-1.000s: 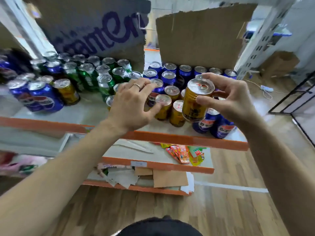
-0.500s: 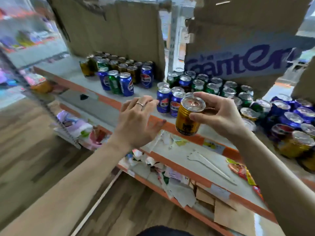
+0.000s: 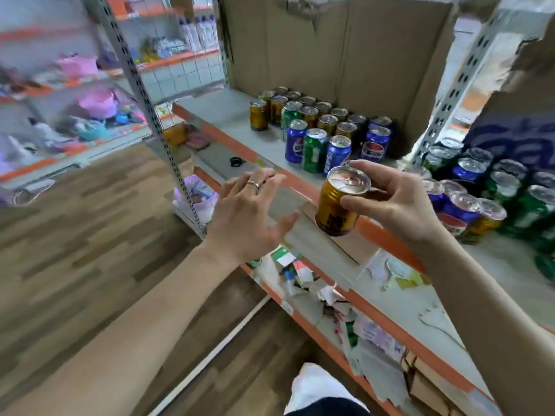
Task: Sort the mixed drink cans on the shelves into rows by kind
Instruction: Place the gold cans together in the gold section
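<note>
Your left hand (image 3: 249, 211) is flat with its fingers spread and holds nothing, maybe ready to help. To its right, your right hand (image 3: 399, 205) hugs the gold can (image 3: 341, 202), held up near the shelf (image 3: 222, 115) edge. I think it belongs with the gold cans (image 3: 328, 123) far back.

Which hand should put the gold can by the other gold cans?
Probably the right hand: it grips the gold can. The left hand is open and empty. The gold row stands ahead on the shelf.
</note>
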Demonstrator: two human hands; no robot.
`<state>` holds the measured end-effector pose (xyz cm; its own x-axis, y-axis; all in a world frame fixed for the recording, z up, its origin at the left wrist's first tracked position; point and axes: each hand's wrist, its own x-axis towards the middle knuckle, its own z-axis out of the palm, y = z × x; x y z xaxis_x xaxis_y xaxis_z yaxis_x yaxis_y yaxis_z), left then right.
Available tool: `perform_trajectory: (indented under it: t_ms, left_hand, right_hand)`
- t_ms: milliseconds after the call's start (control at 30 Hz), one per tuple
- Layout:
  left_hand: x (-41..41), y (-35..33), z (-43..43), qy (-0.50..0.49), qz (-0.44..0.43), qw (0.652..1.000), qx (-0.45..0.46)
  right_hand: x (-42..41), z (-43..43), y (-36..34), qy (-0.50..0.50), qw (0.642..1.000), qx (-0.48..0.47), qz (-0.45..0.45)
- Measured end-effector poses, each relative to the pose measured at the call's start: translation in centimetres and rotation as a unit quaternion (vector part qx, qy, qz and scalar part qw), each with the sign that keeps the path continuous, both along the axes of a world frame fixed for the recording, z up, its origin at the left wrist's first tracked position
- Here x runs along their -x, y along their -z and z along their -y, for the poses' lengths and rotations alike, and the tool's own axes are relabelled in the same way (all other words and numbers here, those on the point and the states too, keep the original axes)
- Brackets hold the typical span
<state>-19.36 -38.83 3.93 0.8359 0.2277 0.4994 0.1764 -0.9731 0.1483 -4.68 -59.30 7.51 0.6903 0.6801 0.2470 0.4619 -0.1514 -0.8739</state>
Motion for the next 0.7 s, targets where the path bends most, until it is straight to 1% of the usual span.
perform_trajectory:
  t_ms: [167, 300, 600, 700]
  left_hand:
    - [-2.6, 0.9, -4.1, -0.009, -0.024, 1.0, 0.002]
    - [-5.5, 1.6, -8.1, -0.011, -0.016, 1.0, 0.005]
    - [-13.2, 1.8, -19.5, -0.031, -0.062, 0.998, -0.005]
    - [-16.0, 1.8, -23.5, -0.035, -0.07, 0.997, -0.008]
  right_hand:
    - [-2.0, -4.6, 0.5, -0.002, 1.0, -0.007, -0.009]
    - [-4.7, -9.2, 1.0, -0.006, 1.0, -0.003, -0.011]
    - [-13.7, -22.4, 0.9, -0.019, 1.0, 0.008, -0.001]
    - [-16.7, -26.9, 1.1, -0.027, 0.999, 0.022, 0.023]
